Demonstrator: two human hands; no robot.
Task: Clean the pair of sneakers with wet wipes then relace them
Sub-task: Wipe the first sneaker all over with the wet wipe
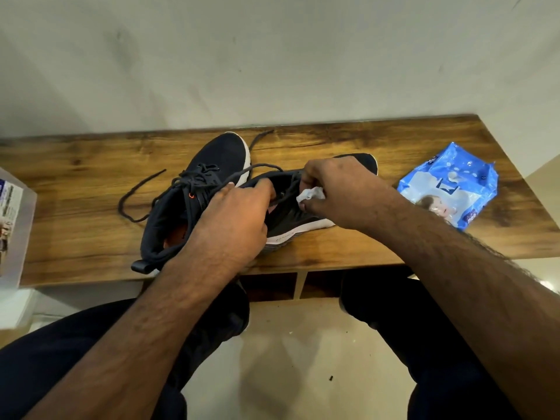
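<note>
nearest the camera, dark trousered knees [75, 353] sit either side of a pale floor, and both bare forearms reach forward over the edge of the wooden bench [424, 140]. the left hand [233, 219] lies over the heel end of the right sneaker [291, 219], fingers curled onto its collar; the grip itself is hidden under the hand, so it seems to hold the shoe steady. the right hand [336, 189] is closed around a crumpled white wet wipe [310, 195], pressed against the tongue and lace area of that same sneaker. most of this shoe is covered by the two hands; only its white sole edge and dark toe show. just to its left stands the left sneaker [194, 201], dark with a white sole and orange lining, toe pointing away, its loosened dark lace [139, 192] trailing across the wood. farther right lies the blue wet wipes pack [448, 189], apart from the shoes. at the left edge a clear container [12, 219] with a printed label is cut off. a plain wall [272, 56] rises behind the bench.
</note>
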